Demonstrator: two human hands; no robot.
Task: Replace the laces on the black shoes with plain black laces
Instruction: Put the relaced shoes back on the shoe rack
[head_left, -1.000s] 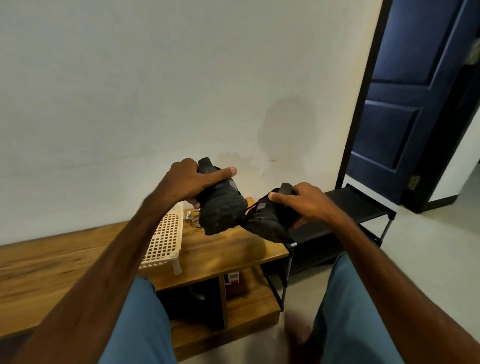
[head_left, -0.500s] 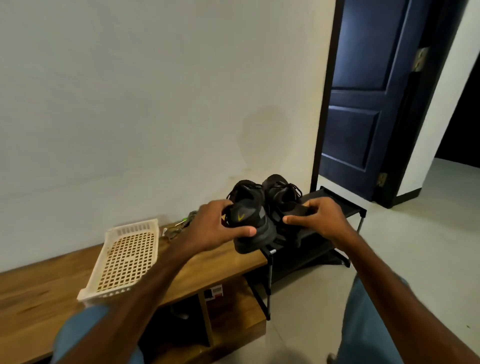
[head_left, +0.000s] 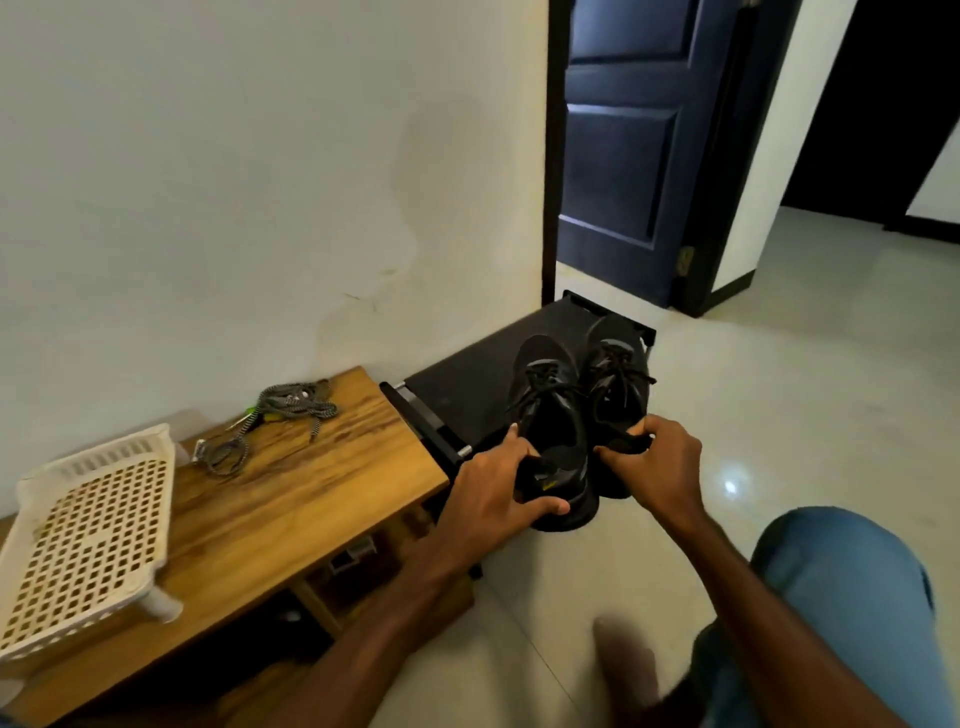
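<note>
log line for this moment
left hand: grips one shoe | right hand: grips other shoe | both: black-laced, over rack | grey laces: on bench

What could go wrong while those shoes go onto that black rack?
The black shoes, gripped at the heels by the left hand and right hand, seem to overhang the front edge of the rack; released, they might tip onto the floor. The patterned laces lie loose near the wall side of the bench and could slip behind.
</note>
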